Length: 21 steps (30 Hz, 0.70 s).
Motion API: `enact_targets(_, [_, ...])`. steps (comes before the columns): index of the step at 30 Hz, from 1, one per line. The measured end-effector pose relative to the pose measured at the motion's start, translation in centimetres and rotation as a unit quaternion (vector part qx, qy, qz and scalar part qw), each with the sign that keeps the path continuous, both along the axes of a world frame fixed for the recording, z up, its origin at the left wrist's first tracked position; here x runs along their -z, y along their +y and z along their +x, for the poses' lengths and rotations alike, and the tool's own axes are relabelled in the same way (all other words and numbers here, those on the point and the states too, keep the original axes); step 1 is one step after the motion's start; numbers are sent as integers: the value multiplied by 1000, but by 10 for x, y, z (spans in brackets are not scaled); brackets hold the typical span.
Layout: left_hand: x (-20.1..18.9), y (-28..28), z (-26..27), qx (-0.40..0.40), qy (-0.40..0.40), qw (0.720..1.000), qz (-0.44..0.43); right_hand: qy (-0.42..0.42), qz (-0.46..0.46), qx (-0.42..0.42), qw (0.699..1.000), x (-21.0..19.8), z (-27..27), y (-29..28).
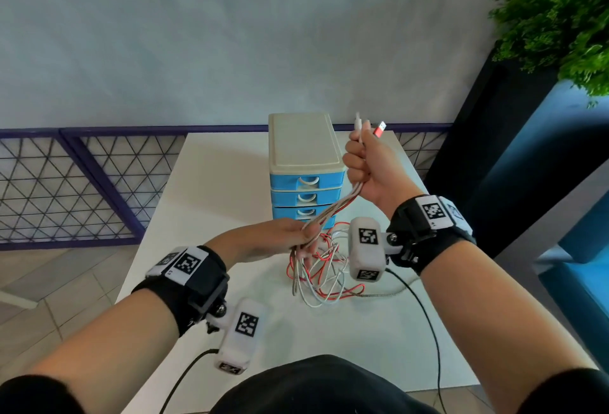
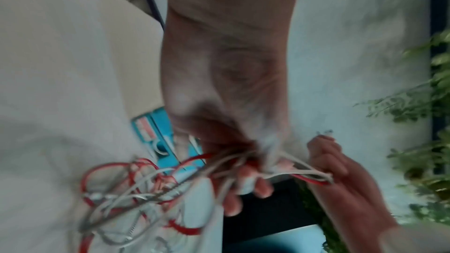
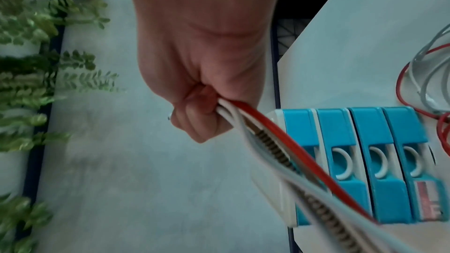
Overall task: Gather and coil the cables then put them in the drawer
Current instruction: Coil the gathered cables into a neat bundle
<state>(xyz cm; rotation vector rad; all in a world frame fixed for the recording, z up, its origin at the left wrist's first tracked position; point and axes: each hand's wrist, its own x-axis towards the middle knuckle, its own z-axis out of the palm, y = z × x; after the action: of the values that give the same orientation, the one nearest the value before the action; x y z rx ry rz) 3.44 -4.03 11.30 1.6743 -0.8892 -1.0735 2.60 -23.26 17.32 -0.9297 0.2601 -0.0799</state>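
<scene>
Right hand (image 1: 369, 169) raised, fisting cables (image 1: 333, 207) — left hand (image 1: 280, 237) lower (pinching)

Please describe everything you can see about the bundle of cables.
The cables are a thin bundle: red, white, and one that looks braided metal. The right hand grips them in a fist, raised in front of the drawer unit, with a red USB plug and white ends sticking out on top. The strands run down to the left hand, which pinches them. Below it, uncoiled loops hang in a tangle onto the white table.
</scene>
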Motion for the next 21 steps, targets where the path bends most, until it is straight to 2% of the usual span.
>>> enact_targets(5, [1, 3, 3, -61, 1, 998, -16, 26, -21, 3, 999, 1, -7, -8])
enact_targets(8, [-2, 2, 7, -74, -98, 992, 25, 44, -62, -44, 996, -2, -13, -4])
enact_targets(11, [-4, 1, 15, -94, -224, 965, 101, 57, -119, -95, 987, -2, -18, -3])
enact_targets(15, [-16, -3, 15, -61, -416, 886, 196, 77, -192, -132, 969, 3, -18, 2])
enact_targets(17, [-19, -4, 18, -63, -445, 869, 206, 78, -218, -133, 964, 7, -18, 7])
enact_targets(21, [-20, -3, 27, -69, -439, 872, 207, 77, -320, -142, 934, 15, -17, 18])
